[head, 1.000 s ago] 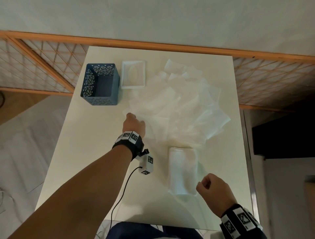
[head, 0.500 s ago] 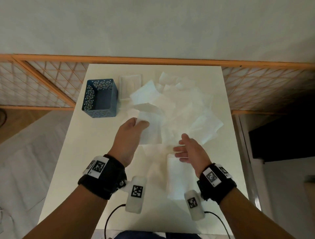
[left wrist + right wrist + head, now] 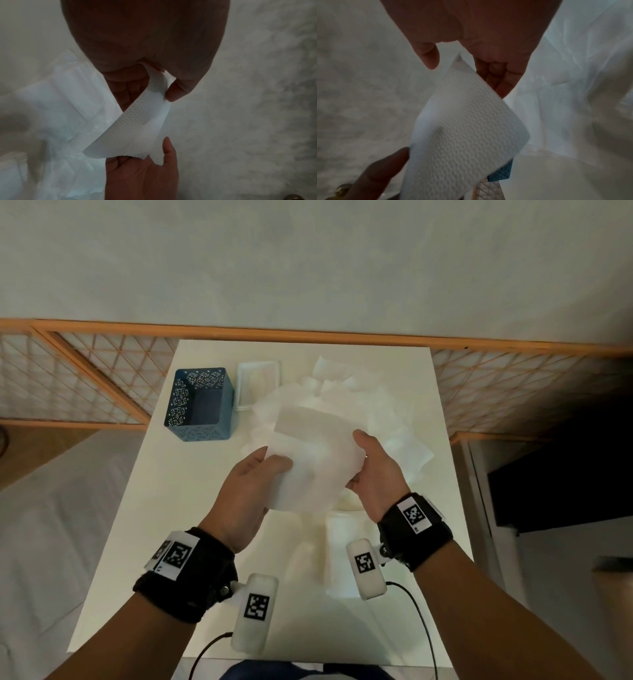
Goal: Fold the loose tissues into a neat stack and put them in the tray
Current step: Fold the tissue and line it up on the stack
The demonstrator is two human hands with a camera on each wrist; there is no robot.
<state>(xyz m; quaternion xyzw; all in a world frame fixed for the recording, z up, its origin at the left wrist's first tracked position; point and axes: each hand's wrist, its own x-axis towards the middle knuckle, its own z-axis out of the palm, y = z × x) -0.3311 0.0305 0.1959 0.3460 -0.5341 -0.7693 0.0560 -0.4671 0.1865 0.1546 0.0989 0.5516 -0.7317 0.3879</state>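
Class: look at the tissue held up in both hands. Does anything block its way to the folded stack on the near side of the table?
Nothing visible does. Both hands hold the tissue above the table, and the folded stack lies uncovered just below.

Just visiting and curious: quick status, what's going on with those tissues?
Left hand and right hand hold one tissue above the table. Folded stack waits below. Loose pile remains. Nothing blocking.

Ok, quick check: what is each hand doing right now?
Left hand: pinches the left edge of a tissue held above the table.
Right hand: grips the right edge of that same tissue.
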